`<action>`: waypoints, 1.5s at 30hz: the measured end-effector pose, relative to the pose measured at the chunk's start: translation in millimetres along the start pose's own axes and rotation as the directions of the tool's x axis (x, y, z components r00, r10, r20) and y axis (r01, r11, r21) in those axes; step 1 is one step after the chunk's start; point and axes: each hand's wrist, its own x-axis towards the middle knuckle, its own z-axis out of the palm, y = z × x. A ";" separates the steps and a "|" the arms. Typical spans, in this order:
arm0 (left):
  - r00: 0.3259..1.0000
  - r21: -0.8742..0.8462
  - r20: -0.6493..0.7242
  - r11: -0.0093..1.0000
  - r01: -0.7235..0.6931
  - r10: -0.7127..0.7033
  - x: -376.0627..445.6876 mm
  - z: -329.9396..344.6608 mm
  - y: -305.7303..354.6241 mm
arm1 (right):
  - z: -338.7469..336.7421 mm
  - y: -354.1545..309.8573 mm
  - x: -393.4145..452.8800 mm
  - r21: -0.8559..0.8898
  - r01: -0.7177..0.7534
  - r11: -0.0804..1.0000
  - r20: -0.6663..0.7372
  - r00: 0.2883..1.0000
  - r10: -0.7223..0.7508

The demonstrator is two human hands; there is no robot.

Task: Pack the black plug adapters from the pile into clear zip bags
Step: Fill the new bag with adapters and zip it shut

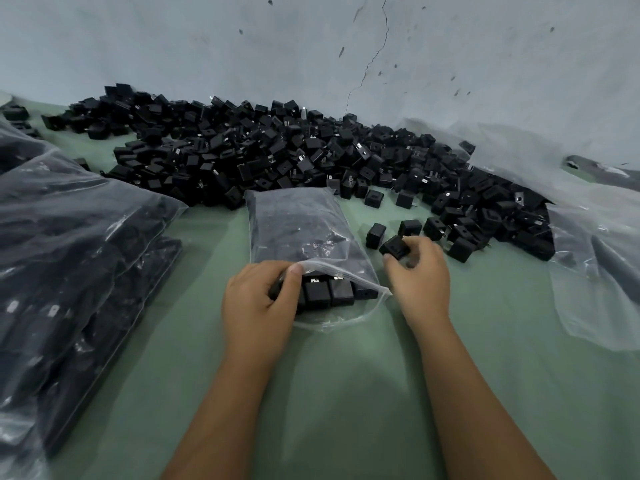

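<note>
Fingers of left hand [258, 301] mostly hidden inside mouth of clear zip bag [304, 237]; only thumb seen, pressed on bag's top lip, grip curled round lip and the adapters just under it. Bag contents past the mouth hard to make out thru hazy, crinkled film; only a row of square matte-black blocks w/ small metal tabs clear at the opening. Right hand [417, 271] just right of bag mouth, grip pinched on one black plug adapter [394, 248], boxy, smooth plastic, fingertips partly covering it. Few loose adapters [409, 227] just beyond right grip, apart from each other. Big pile [277, 154] further out beyond both grips, heaped vs. cracked pale wall [346, 46]; individual pcs at back blurred together. Filled bags [69, 237] well left of left grip, stacked, cut off by frame edge, contents only dark shapes. Loose clear plastic sheet [595, 237] right of right grip, wrinkled, glossy, also cut off. Bench [346, 393] dull green, flat.
</note>
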 end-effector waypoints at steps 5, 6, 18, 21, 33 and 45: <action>0.999 -0.019 -0.002 0.999 0.032 -0.032 -0.2 -0.4 2.9 | -19.3 -28.5 -60.9 0.255 0.233 0.939 -0.131 0.970 -0.205; 0.999 -0.016 -0.004 0.999 0.036 -0.036 -0.8 -0.6 3.6 | -20.2 -33.2 -72.7 0.226 0.309 0.924 -0.096 0.951 -0.295; 0.999 0.021 0.019 0.999 -0.035 0.034 -4.1 -4.0 5.7 | -0.5 -61.5 -93.5 -0.341 0.495 0.799 0.298 0.863 -0.408; 0.999 0.041 0.001 0.998 -0.038 0.038 -5.2 -6.1 6.2 | -7.0 -60.6 -107.6 -0.368 0.466 0.805 0.314 0.877 -0.364; 0.994 0.130 0.016 0.986 -0.109 0.107 -9.3 -5.8 12.6 | 14.5 -84.4 -113.2 -0.410 0.453 0.792 0.297 0.887 -0.354; 0.988 0.108 -0.019 0.983 -0.147 0.150 -7.2 -2.2 12.1 | 27.3 -86.5 -84.1 -0.520 0.444 0.730 0.506 0.848 -0.155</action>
